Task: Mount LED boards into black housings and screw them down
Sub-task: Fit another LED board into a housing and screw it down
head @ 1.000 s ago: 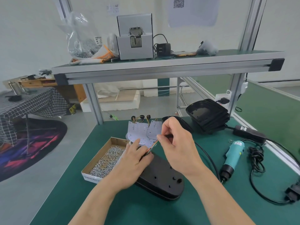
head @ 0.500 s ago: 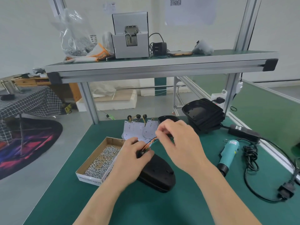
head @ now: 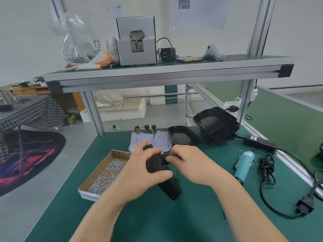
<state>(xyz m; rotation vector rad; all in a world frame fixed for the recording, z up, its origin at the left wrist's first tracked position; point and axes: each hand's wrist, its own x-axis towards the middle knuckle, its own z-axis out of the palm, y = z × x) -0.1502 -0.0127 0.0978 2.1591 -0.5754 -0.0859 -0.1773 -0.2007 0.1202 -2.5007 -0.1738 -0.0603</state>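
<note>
Housing (head: 168,188) now tilted up; left hand (head: 139,173) grips it, right hand (head: 190,165) pinches its top; screw box (head: 86,194) alongside.

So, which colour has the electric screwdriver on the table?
The electric screwdriver is teal with a black tip; head view.

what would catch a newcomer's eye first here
Two bare hands work at centre: the left hand grips a tilted black housing while the right hand pinches at its upper end. To their left sits a cardboard box of screws; to the right lies a teal electric screwdriver.
</note>
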